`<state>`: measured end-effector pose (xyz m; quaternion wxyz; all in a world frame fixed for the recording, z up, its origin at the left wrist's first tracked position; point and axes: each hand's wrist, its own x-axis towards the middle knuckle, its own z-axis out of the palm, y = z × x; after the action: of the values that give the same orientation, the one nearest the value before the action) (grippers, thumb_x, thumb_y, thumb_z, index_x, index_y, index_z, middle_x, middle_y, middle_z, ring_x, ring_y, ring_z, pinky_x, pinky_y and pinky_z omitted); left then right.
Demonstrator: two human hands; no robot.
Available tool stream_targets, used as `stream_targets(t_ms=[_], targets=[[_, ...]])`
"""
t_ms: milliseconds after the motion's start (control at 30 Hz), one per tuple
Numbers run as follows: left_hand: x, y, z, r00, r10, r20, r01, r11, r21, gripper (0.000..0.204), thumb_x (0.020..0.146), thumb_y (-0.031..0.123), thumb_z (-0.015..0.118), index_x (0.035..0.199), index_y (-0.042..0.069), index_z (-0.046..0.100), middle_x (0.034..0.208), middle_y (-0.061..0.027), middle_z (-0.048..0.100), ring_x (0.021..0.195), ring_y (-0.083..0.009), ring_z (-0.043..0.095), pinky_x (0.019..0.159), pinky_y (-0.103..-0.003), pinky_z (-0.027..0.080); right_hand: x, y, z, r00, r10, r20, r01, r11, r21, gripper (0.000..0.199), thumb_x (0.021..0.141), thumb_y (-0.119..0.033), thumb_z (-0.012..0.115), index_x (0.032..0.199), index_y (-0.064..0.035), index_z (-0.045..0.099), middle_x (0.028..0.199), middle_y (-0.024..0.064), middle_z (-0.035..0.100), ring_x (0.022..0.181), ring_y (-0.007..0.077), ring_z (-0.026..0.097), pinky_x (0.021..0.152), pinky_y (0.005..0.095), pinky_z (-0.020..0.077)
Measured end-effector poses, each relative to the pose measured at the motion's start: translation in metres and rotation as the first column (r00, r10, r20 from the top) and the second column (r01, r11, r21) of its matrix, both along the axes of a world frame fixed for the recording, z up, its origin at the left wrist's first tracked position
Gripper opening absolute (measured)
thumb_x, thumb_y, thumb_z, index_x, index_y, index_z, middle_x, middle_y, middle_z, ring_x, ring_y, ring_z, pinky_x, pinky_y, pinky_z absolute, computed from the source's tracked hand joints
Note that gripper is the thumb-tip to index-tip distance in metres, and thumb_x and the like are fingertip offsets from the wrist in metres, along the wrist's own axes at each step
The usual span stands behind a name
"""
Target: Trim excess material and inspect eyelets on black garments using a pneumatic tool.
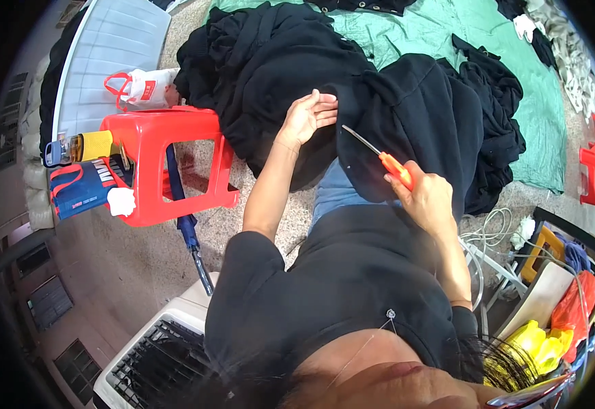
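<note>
A black knit garment (423,109) lies across my lap, over blue jeans. My left hand (311,116) rests at the garment's inner edge with the palm turned up. Its fingers stretch toward the right, and I see nothing held in them. My right hand (428,196) is closed round an orange-handled tool (395,169) with a slim metal blade. The blade points up and left at the black cloth, a little short of my left fingertips. Whether it is a screwdriver or closed scissors, I cannot tell.
More black garments (263,54) are heaped ahead on a green sheet (543,136). A red plastic stool (168,129) stands left with a bottle (82,146) and a blue bag (82,191). An umbrella (187,228) leans there. White cables (492,228) and plastic bags (539,347) lie right.
</note>
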<state>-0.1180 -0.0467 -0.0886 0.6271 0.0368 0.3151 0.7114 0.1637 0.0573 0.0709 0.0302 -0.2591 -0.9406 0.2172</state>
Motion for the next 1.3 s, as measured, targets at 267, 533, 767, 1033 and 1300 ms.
stream_targets(t_ms=[267,533,767,1033,1300], targets=[[0.045,-0.034,-0.059,0.996,-0.031,0.087,0.071,0.859,-0.508,0.051,0.091,0.051,0.055,0.114,0.006,0.059,0.105,-0.0085,0.064,0.094,-0.0199,0.059,0.085,-0.033,0.047,0.026,-0.005,0.015,0.996,-0.075,0.048,0.079,0.994,-0.076,0.033,0.087,-0.042,0.064,0.087,-0.0094,0.058,0.055,0.0129,0.058,0.055,0.0318,0.063,0.05,0.0405,0.0476],[0.068,-0.024,0.016,0.988,0.15,-0.016,-0.149,0.956,-0.252,0.033,0.098,0.033,0.051,0.11,0.003,0.06,0.109,-0.0096,0.067,0.095,-0.0184,0.065,0.087,-0.032,0.051,0.03,-0.01,0.015,0.997,-0.058,0.041,0.061,0.996,-0.066,0.032,0.086,-0.04,0.066,0.084,-0.0092,0.058,0.056,0.0132,0.059,0.055,0.0313,0.063,0.051,0.04,0.048],[0.066,-0.031,0.019,0.981,0.104,-0.161,-0.148,0.944,-0.295,0.034,0.1,0.03,0.047,0.113,0.0,0.058,0.109,-0.0133,0.066,0.096,-0.0224,0.067,0.082,-0.036,0.054,0.042,-0.004,0.025,0.994,0.054,0.094,-0.053,0.998,-0.015,0.034,0.084,-0.042,0.066,0.079,-0.0086,0.057,0.055,0.0127,0.059,0.054,0.0306,0.063,0.05,0.0388,0.0476],[0.061,-0.034,0.005,0.979,0.053,-0.195,-0.124,0.919,-0.374,0.035,0.099,0.031,0.048,0.114,0.0,0.058,0.107,-0.013,0.067,0.09,-0.0216,0.068,0.076,-0.033,0.056,0.06,0.0,0.046,0.977,0.093,0.194,-0.07,0.99,-0.121,0.032,0.083,-0.04,0.067,0.08,-0.0089,0.059,0.056,0.0158,0.056,0.057,0.0356,0.06,0.053,0.0431,0.0447],[0.067,-0.03,0.038,1.0,-0.001,-0.027,-0.009,0.926,-0.379,0.043,0.099,0.04,0.045,0.117,0.002,0.055,0.107,-0.0132,0.066,0.096,-0.0256,0.067,0.082,-0.04,0.055,0.068,0.006,0.044,0.986,0.051,0.159,-0.027,0.988,-0.152,0.03,0.083,-0.038,0.068,0.086,-0.0091,0.061,0.058,0.016,0.057,0.06,0.0352,0.062,0.054,0.0425,0.0459]])
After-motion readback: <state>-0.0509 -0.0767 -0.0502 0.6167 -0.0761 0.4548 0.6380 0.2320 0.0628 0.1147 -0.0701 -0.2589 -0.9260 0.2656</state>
